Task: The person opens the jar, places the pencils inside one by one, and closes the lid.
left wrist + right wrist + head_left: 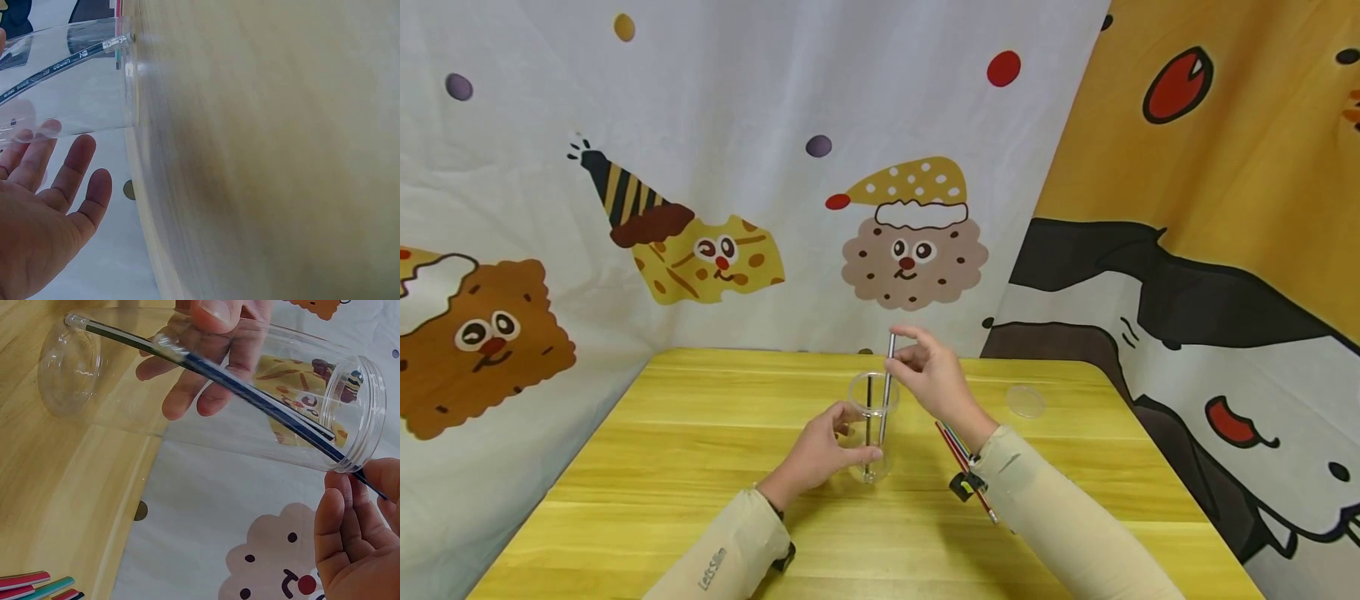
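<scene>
A tall clear plastic jar [206, 439] stands without its lid on the wooden table. My left hand [822, 450] holds it from the left, thumb in front and fingers round the far side. Inside leans one dark pencil [62, 64], its eraser end at the jar's bottom. Above the rim, my right hand [934, 379] pinches a second, dark blue pencil [269, 412] near its upper end between thumb and fingers. Most of this pencil is within the jar, slanting down, with its eraser end above the bottom.
Several coloured pencils [958, 450] lie in a loose bunch on the table [715, 483], partly hidden under the right forearm. A clear round lid [1026, 401] lies farther back on the right. A cartoon-printed curtain [737, 108] hangs behind the table's far edge.
</scene>
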`<state>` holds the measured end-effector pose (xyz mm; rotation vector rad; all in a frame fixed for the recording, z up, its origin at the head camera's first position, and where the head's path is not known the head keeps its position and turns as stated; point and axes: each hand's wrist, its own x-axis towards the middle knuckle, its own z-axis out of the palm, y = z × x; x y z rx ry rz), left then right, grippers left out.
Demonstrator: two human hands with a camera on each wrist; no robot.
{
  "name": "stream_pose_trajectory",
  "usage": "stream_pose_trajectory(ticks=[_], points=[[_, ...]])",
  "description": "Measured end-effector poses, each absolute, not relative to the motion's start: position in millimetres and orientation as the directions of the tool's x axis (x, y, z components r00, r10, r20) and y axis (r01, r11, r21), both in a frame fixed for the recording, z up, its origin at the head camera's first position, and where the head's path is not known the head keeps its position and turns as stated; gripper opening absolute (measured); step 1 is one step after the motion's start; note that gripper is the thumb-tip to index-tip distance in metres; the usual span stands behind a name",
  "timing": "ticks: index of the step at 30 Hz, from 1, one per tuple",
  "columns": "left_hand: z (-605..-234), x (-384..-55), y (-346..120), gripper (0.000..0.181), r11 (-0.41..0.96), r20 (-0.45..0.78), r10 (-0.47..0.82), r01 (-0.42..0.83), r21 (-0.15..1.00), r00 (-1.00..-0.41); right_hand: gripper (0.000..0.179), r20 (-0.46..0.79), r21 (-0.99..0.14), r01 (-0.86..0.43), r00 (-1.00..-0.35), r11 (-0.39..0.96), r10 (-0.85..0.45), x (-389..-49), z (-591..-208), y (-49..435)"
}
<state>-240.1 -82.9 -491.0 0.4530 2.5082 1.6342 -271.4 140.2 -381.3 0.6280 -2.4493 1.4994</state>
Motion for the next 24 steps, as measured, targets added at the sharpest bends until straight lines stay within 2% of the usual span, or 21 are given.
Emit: stream_pose_trajectory(ticks=[9,24], points=[[-490.6,-238.9,-82.0,0.063,0.381,0.074,0.305,0.193,0.904,-0.949,0.026,0.410,-0.775,-0.491,-0.870,0.398,-0.275,-270.7,-385.9,138.7],[-490.3,-238.9,-82.1,0.063,0.382,0.070,0.303,0.188,0.905,-0.950,0.017,0.430,-0.753,-0.509,-0.860,0.417,-0.275,-269.3,-388.9,139.1]])
